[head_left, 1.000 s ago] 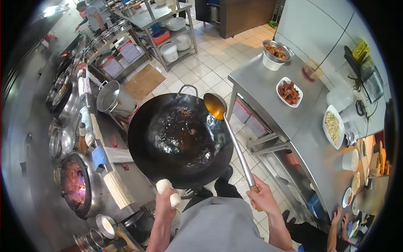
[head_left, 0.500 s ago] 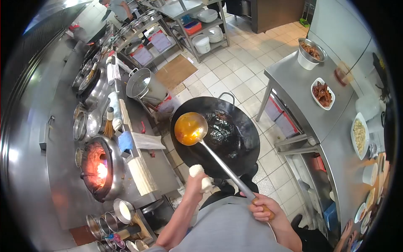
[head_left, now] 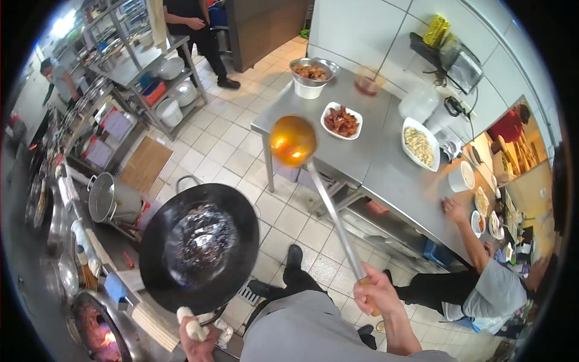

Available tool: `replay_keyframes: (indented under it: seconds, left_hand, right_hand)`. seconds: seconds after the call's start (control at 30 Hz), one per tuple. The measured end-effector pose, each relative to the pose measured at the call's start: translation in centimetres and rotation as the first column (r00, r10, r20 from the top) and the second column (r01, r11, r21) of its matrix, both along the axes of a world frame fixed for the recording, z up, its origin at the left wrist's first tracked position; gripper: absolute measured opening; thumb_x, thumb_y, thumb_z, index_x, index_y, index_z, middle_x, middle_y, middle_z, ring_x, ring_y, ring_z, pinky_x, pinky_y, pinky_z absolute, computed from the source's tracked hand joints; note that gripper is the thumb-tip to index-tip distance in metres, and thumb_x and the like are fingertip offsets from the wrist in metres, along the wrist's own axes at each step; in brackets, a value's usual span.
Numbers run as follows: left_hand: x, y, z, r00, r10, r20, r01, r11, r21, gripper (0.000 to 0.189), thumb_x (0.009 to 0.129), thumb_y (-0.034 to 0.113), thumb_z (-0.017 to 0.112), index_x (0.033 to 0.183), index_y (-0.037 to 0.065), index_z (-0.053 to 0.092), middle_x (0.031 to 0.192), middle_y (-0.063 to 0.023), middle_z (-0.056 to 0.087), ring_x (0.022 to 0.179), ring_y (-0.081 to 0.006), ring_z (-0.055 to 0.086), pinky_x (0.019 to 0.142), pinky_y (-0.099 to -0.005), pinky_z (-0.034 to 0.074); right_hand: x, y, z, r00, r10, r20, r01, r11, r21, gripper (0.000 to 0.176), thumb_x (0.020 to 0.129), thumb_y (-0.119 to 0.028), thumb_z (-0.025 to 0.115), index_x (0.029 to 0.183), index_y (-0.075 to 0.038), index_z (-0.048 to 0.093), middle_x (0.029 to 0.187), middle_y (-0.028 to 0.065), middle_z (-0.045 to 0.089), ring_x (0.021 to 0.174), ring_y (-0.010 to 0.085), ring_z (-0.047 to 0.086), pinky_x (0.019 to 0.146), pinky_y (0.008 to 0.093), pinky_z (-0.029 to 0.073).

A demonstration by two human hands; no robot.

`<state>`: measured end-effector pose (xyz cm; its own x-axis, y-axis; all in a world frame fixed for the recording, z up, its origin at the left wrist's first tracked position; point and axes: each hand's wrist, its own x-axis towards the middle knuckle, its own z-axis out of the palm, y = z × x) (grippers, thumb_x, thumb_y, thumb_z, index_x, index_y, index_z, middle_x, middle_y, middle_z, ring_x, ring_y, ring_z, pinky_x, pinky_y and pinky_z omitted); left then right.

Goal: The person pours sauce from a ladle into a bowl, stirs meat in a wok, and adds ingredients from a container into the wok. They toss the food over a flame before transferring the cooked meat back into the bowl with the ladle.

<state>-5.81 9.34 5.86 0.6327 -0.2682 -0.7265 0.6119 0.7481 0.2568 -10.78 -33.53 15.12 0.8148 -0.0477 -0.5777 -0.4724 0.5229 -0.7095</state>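
Observation:
My right hand [head_left: 380, 292] is closed around the wooden end of a long metal ladle [head_left: 333, 208]. Its bowl, full of orange liquid [head_left: 293, 142], appears over the near edge of the steel table [head_left: 377, 154], just left of a white dish [head_left: 356, 134] of dark reddish-brown fried pieces [head_left: 341, 121]. At lower left, my left hand [head_left: 196, 344] grips the near handle of a large black wok [head_left: 199, 247] through a white cloth [head_left: 194, 326]. The wok is held off the stove, with a glossy, oily-looking inside.
A burner [head_left: 102, 335] glows at lower left. On the table are a metal bowl [head_left: 329, 65] of browned food on a white tub and a dish [head_left: 420, 145] of pale chopped food. A co-worker [head_left: 494, 286] leans at the right; another person [head_left: 190, 24] stands at the back.
My view has turned right. The ladle has gone from above the wok to the table edge beside the dish, its liquid still inside. The wok now sits farther left in view.

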Motion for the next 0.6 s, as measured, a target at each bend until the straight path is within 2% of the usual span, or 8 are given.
replay_keyframes:
  seconds: [0.03, 0.1, 0.2, 0.33, 0.43, 0.53, 0.57, 0.6]
  left_hand:
    - [-0.1, 0.6, 0.4, 0.999, 0.023, 0.041, -0.023, 1.000, 0.012, 0.010, 0.071, 0.012, 0.056, 0.078, 0.009, 0.050, 0.069, -0.0094, 0.058, 0.061, -0.0235, 0.059, 0.051, -0.0355, 0.050]
    - [-0.5, 1.5, 1.3, 0.989, 0.074, 0.129, -0.079, 0.996, 0.035, 0.006, 0.075, 0.013, 0.053, 0.076, 0.009, 0.049, 0.069, -0.0098, 0.056, 0.059, -0.0214, 0.056, 0.048, -0.0328, 0.047]
    - [-1.0, 2.9, 2.7, 0.955, 0.145, 0.257, -0.166, 0.984, 0.059, 0.010, 0.081, 0.015, 0.050, 0.073, 0.010, 0.047, 0.069, -0.0103, 0.052, 0.056, -0.0183, 0.051, 0.044, -0.0287, 0.044]
    - [-1.0, 5.1, 5.5, 0.936, 0.221, 0.275, -0.166, 0.964, -0.207, 0.021, 0.083, 0.012, 0.048, 0.063, 0.012, 0.041, 0.065, -0.0078, 0.046, 0.054, -0.0166, 0.042, 0.040, -0.0259, 0.036]
    - [-1.1, 4.4, 8.9, 0.859, 0.455, 0.235, -0.489, 0.865, 0.110, 0.022, 0.081, 0.011, 0.049, 0.060, 0.011, 0.041, 0.064, -0.0059, 0.042, 0.056, -0.0179, 0.039, 0.041, -0.0256, 0.032]
    - [-1.2, 6.6, 9.0, 0.809, 0.551, 0.204, -0.567, 0.824, 0.022, 0.017, 0.080, 0.012, 0.051, 0.064, 0.011, 0.045, 0.068, -0.0053, 0.041, 0.061, -0.0189, 0.040, 0.043, -0.0272, 0.032]
    - [-1.4, 11.4, 5.5, 0.780, 0.611, 0.136, -0.616, 0.788, -0.002, 0.013, 0.079, 0.013, 0.052, 0.069, 0.009, 0.046, 0.071, -0.0057, 0.044, 0.063, -0.0189, 0.042, 0.043, -0.0282, 0.033]
    - [-1.9, 11.4, 5.5, 0.784, 0.531, 0.321, -0.609, 0.760, 0.229, 0.011, 0.079, 0.012, 0.050, 0.070, 0.008, 0.045, 0.069, -0.0052, 0.044, 0.061, -0.0186, 0.042, 0.044, -0.0285, 0.034]
  right_hand:
    - [0.4, -0.3, 0.2, 1.000, -0.011, 0.007, 0.011, 1.000, -0.008, 0.063, 0.076, 0.005, 0.048, 0.136, -0.005, 0.030, 0.053, 0.0048, 0.043, 0.034, 0.0100, 0.039, 0.031, 0.0233, 0.030]
    - [1.5, -1.0, 0.0, 0.994, -0.050, 0.098, 0.094, 0.850, -0.518, 0.065, 0.076, 0.006, 0.048, 0.137, -0.004, 0.029, 0.054, 0.0035, 0.045, 0.035, 0.0093, 0.040, 0.033, 0.0230, 0.033]
    - [4.6, -2.6, -1.3, 0.981, -0.104, 0.167, 0.192, 0.677, -0.711, 0.065, 0.076, 0.007, 0.047, 0.137, -0.004, 0.030, 0.059, 0.0026, 0.047, 0.037, 0.0080, 0.041, 0.035, 0.0224, 0.035]
    - [7.0, -4.6, -2.3, 0.976, -0.142, 0.167, 0.219, 0.658, -0.721, 0.063, 0.076, 0.006, 0.047, 0.136, -0.003, 0.033, 0.067, 0.0029, 0.050, 0.040, 0.0069, 0.041, 0.037, 0.0218, 0.035]
    - [7.4, -4.7, -2.3, 0.969, -0.172, 0.176, 0.246, 0.648, -0.721, 0.063, 0.076, 0.006, 0.047, 0.136, -0.003, 0.033, 0.065, 0.0018, 0.049, 0.040, 0.0066, 0.041, 0.037, 0.0216, 0.035]
    - [7.2, -4.9, -2.2, 0.966, -0.175, 0.188, 0.257, 0.684, -0.683, 0.062, 0.077, 0.005, 0.048, 0.136, -0.005, 0.034, 0.062, 0.0007, 0.048, 0.039, 0.0063, 0.040, 0.037, 0.0216, 0.034]
    - [7.2, -4.9, -2.0, 0.968, -0.174, 0.182, 0.252, 0.688, -0.681, 0.062, 0.077, 0.005, 0.048, 0.136, -0.005, 0.034, 0.062, 0.0007, 0.048, 0.039, 0.0063, 0.040, 0.037, 0.0216, 0.034]
    - [7.2, -5.0, -1.7, 0.966, -0.181, 0.182, 0.257, 0.683, -0.684, 0.061, 0.077, 0.005, 0.048, 0.136, -0.006, 0.035, 0.061, 0.0000, 0.046, 0.039, 0.0059, 0.040, 0.037, 0.0215, 0.034]
